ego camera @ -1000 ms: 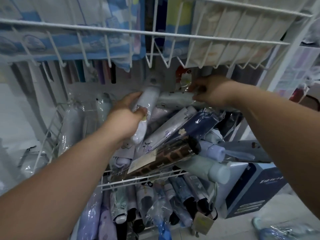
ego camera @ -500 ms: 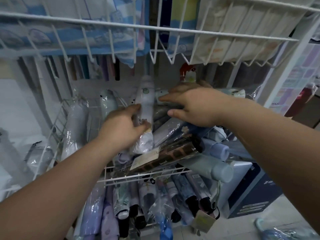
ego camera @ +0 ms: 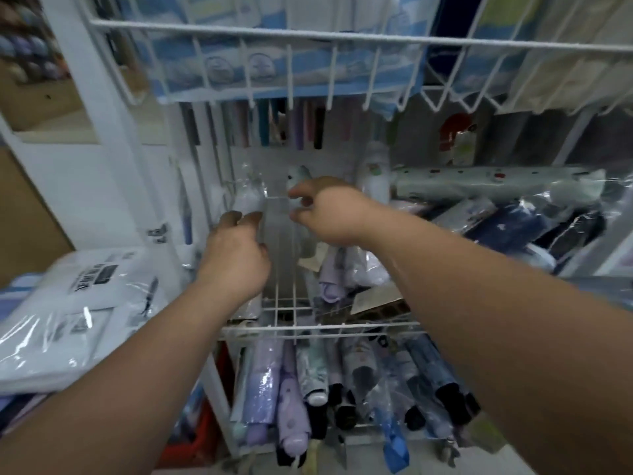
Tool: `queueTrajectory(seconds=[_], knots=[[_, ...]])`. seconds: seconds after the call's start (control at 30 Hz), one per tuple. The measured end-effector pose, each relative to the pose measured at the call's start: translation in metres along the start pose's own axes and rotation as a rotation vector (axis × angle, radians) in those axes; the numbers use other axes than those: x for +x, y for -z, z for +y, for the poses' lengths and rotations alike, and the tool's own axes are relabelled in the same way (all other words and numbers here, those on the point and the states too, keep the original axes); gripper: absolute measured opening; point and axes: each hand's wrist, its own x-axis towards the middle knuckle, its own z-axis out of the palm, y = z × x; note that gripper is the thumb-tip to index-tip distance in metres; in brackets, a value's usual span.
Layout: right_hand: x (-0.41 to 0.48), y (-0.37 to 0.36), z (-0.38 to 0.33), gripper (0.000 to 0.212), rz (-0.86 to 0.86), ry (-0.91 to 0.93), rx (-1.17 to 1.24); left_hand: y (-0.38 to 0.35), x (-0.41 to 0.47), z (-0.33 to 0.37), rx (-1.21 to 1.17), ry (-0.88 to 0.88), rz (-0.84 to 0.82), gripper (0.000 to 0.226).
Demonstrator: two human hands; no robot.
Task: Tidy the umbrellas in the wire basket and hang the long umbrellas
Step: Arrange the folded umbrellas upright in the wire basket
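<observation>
Plastic-wrapped umbrella (ego camera: 247, 200) blurs beyond the left hand (ego camera: 236, 258), grip unclear; right hand (ego camera: 330, 214) seems loosely spread beside it.

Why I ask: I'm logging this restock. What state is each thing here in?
wire basket, part filled, bare wire at front left.
left hand, fingers curled at wrapped pale umbrella; grip unclear.
right hand, finger and thumb apart by grey-green umbrella; grip unclear.
wrapped pale umbrella, upright at the left rear.
dotted green umbrella, lying sideways on top.
lower umbrellas, lying side by side.
</observation>
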Motion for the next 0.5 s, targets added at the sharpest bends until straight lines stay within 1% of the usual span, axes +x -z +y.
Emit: queueTrajectory(seconds=[0.07,0.13,0.2,0.27,0.33,0.4,0.43,0.5], knots=[[0.014,-0.028,-0.016,0.045,-0.054,-0.045,0.205,0.003,-0.004,-0.009,-0.017,0.088,-0.06,0.063],[0.029,-0.06,-0.025,0.049,-0.059,-0.067,0.427,0.003,-0.008,-0.013,-0.012,0.088,-0.112,0.061],[0.039,-0.087,-0.029,0.061,-0.054,-0.106,0.689,0.005,-0.01,-0.013,0.012,0.074,-0.162,0.044],[0.046,-0.105,-0.033,0.071,-0.054,-0.126,0.847,0.01,-0.015,-0.011,0.041,0.079,-0.206,0.027],[0.05,-0.115,-0.034,0.074,-0.043,-0.129,0.905,0.015,-0.024,-0.008,0.036,0.103,-0.226,0.024],[0.048,-0.119,-0.036,0.076,-0.048,-0.138,0.873,0.019,-0.036,-0.008,0.002,0.122,-0.234,0.023],[0.047,-0.123,-0.036,0.078,-0.046,-0.128,0.849,0.019,-0.043,-0.01,-0.021,0.121,-0.234,0.028],[0.045,-0.128,-0.032,0.084,-0.023,-0.093,0.785,0.019,-0.055,-0.012,-0.066,0.117,-0.218,0.045]])
